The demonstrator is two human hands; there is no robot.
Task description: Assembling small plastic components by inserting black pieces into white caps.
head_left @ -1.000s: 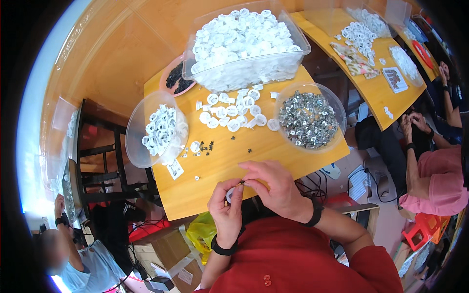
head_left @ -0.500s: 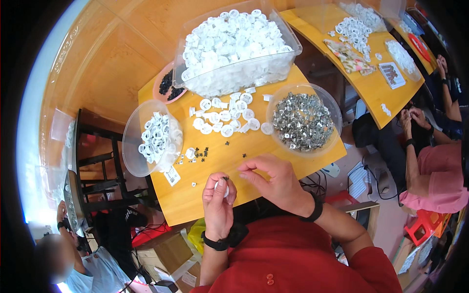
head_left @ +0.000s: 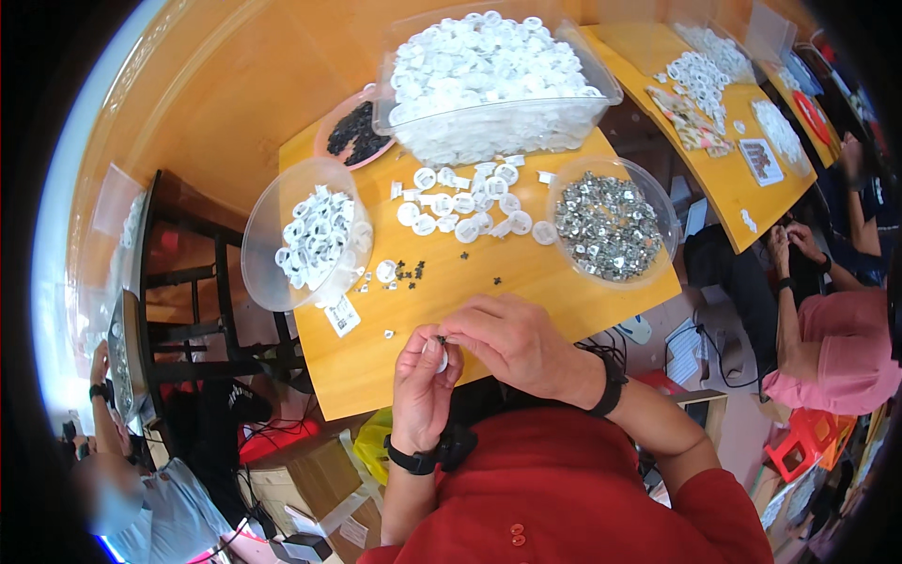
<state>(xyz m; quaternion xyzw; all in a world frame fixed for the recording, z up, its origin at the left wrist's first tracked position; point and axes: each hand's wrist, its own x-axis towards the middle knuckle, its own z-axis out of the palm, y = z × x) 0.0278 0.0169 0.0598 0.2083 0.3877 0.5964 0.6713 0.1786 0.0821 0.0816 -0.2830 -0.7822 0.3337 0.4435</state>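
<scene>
Right hand (head_left: 517, 343) coming back to the left hand (head_left: 420, 387), after standing apart from it half a second ago

Wooden table (head_left: 366, 371) boards are filling the middle of the view. At the far edge a big clear box (head_left: 609, 99) is brimming with white pieces. Left of centre a clear bowl (head_left: 263, 216) is holding more white pieces; to the right another bowl (head_left: 669, 221) is holding metal bits; a pink bowl (head_left: 325, 141) behind is carrying black bits. Both hands are meeting at the near edge, the left curling nearly closed, the right bending thumb and forefinger close together. A white card (head_left: 344, 317) is lying beside the left bowl. Loose discs (head_left: 463, 202) are lying before the box, black crosses (head_left: 411, 272) nearer the hands. Left thumb and fingers are holding a small white part (head_left: 443, 363); a tiny dark bit (head_left: 441, 339) is sitting at its top, by the right fingertips. Whether they are gripping it, I cannot tell.
</scene>
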